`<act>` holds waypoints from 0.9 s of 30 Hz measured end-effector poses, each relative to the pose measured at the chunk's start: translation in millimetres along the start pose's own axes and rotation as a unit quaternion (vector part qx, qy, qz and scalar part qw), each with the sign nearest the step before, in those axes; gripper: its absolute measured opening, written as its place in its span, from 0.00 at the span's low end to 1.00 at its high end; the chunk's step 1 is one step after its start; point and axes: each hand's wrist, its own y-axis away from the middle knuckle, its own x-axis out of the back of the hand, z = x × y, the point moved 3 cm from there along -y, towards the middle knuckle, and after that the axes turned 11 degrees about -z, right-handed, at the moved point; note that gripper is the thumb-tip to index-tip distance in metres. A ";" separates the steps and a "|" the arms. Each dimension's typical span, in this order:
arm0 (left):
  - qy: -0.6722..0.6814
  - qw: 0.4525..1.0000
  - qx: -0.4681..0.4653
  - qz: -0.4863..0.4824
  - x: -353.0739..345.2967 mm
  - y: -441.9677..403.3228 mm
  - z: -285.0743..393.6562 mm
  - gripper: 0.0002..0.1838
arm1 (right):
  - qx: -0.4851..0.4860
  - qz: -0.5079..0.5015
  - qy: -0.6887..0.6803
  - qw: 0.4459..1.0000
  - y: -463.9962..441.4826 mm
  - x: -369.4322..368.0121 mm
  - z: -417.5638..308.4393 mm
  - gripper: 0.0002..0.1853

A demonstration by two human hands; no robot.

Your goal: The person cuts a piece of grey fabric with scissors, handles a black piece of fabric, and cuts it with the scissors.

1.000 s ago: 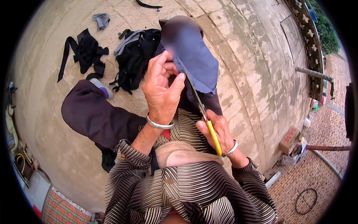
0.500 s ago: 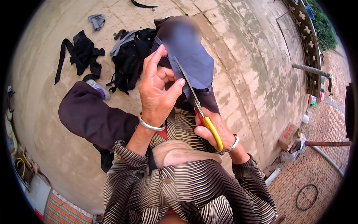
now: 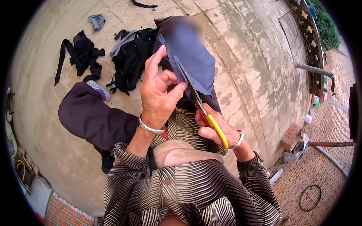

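Across my raised knee lies a piece of dark blue cloth (image 3: pixel 198 64), its top part blurred. My left hand (image 3: pixel 156 92) grips the cloth's left edge, thumb against it and index finger pointing up along it. A narrow strip stands away from the rest of the cloth there. My right hand (image 3: pixel 215 122) is closed round the scissors (image 3: pixel 215 128), which have yellow and red handles. Their dark blades lie along the cloth beside my left thumb, pointing up and left. How far the blades are parted is hard to see.
Black cloth scraps (image 3: pixel 85 52), a heap of black and grey cloth (image 3: pixel 132 56) and a small grey cloth (image 3: pixel 97 22) lie on the paved ground. To the right are a cardboard box (image 3: pixel 291 137), a rusty pipe (image 3: pixel 332 144) and a black hose loop (image 3: pixel 310 198).
The scissors and my right hand have shifted slightly to the right. The strip at the cloth's left edge stands out more at its top. My left hand is nearly still.
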 end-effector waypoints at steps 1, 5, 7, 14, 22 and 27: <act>0.000 1.000 0.000 0.000 0.8 0.4 0.0 0.43 | 0.000 0.000 0.000 1.000 -0.5 -1.4 1.2 0.32; 0.003 1.000 0.000 -0.009 0.2 1.5 -0.1 0.43 | 0.023 0.041 0.037 0.998 -2.5 -2.9 0.6 0.32; 0.012 1.000 0.003 -0.007 -0.4 2.3 1.1 0.43 | 0.028 0.055 0.036 0.997 -3.5 -2.7 -3.1 0.32; 0.021 1.000 0.005 -0.006 -0.4 1.8 3.6 0.43 | 0.042 0.099 0.081 0.991 -7.0 -4.0 -7.1 0.28; 0.030 0.999 0.016 -0.002 -1.0 2.5 2.6 0.43 | 0.013 0.120 0.099 0.988 -8.5 -4.7 -3.3 0.25; 0.017 1.000 0.012 -0.007 -1.6 2.2 4.0 0.43 | 0.051 0.097 0.041 0.993 -5.4 -5.6 -11.2 0.27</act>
